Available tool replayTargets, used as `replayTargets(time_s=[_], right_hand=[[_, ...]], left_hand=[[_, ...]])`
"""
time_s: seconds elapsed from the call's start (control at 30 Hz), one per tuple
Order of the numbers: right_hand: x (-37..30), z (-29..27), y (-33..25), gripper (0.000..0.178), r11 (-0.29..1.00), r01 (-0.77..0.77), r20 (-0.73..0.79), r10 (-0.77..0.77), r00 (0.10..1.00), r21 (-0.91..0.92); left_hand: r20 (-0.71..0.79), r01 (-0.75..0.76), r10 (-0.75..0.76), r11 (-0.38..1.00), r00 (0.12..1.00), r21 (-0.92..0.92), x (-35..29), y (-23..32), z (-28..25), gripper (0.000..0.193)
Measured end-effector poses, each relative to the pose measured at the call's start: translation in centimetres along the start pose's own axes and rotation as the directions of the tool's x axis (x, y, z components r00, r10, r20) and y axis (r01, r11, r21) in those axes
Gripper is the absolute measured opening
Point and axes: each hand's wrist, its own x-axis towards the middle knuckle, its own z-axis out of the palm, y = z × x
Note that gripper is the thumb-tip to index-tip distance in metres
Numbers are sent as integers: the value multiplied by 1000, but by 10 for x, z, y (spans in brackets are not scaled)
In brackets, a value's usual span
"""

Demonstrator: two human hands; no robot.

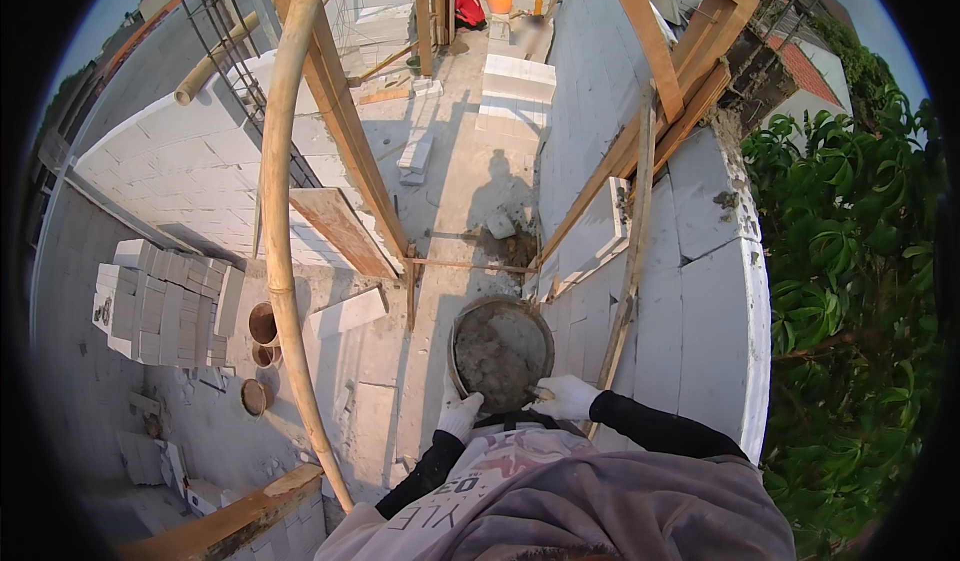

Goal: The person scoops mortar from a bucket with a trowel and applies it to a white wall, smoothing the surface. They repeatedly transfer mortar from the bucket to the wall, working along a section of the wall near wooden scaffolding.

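A round, dark-rimmed bucket [453, 349] is close in front of my body, with wet grey mortar [500, 346] inside it. My left hand [461, 414], in a white glove, is closed on the near left part of the rim. On the near right side, my right hand [566, 398], gloved the same way, has its fingers curled over the rim. Black sleeves cover both forearms. The bucket's underside is hidden, so I cannot tell whether it rests on anything.
A bamboo pole [279, 191] slants down on my left. A white block wall [705, 301] runs along my right, beside a wooden frame [600, 191]. Stacked blocks [160, 306] and small buckets [256, 397] stand lower left. Someone in red [468, 8] is far ahead near an orange tub [499, 2].
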Motion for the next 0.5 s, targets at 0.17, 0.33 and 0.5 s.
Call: replayTargets(time_s=[0.17, 0.33, 0.5], right_hand=[[-9, -12, 3, 45, 998, -20, -11, 21, 1000, 65], [-35, -40, -2, 43, 998, -32, -98, 38, 994, 59], [-94, -97, -29, 41, 997, -70, -177, 65, 982, -26]], left_hand=[[60, 34, -35, 999, 998, 11, 2, -2, -8, 82], [181, -101, 72, 982, 981, 160, 27, -35, -31, 69], [106, 74, -85, 992, 991, 103, 36, -9, -21, 54]])
